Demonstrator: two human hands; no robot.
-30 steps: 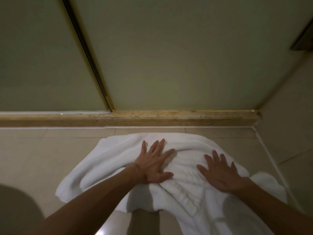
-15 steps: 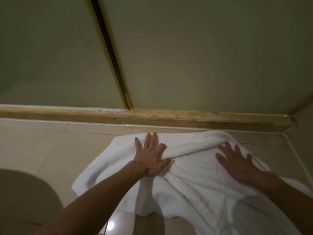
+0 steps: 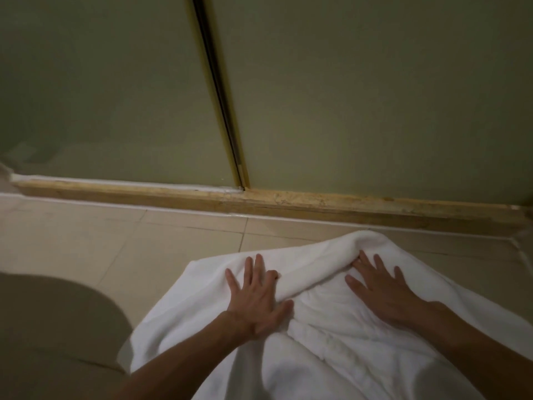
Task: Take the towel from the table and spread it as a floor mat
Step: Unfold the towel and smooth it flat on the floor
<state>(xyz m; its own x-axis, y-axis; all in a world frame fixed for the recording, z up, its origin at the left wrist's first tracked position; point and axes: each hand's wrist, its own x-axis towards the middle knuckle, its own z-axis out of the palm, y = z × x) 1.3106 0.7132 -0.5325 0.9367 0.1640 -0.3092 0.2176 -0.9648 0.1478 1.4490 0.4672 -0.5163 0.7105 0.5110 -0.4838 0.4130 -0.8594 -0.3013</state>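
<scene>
A white towel [image 3: 331, 336] lies rumpled on the beige tiled floor [image 3: 86, 249] in the lower right of the head view. A thick fold rises along its far edge, and creases run through its middle. My left hand [image 3: 256, 295] rests flat on the towel's left part, fingers spread and pointing away from me. My right hand [image 3: 377, 290] lies flat on the right part, its fingertips pushed under the raised fold. Neither hand grips the cloth.
A worn wooden threshold [image 3: 288, 203] runs across the floor just beyond the towel. Above it stand greenish panels with a dark vertical track [image 3: 219, 93] between them. A rounded dark shadow [image 3: 52, 327] covers the floor at lower left. A wall corner [image 3: 519, 243] closes the right side.
The view has swung left, so the towel and both hands now sit further right. Both hands have slid forward over the towel, bunching its far edge into a fold.
</scene>
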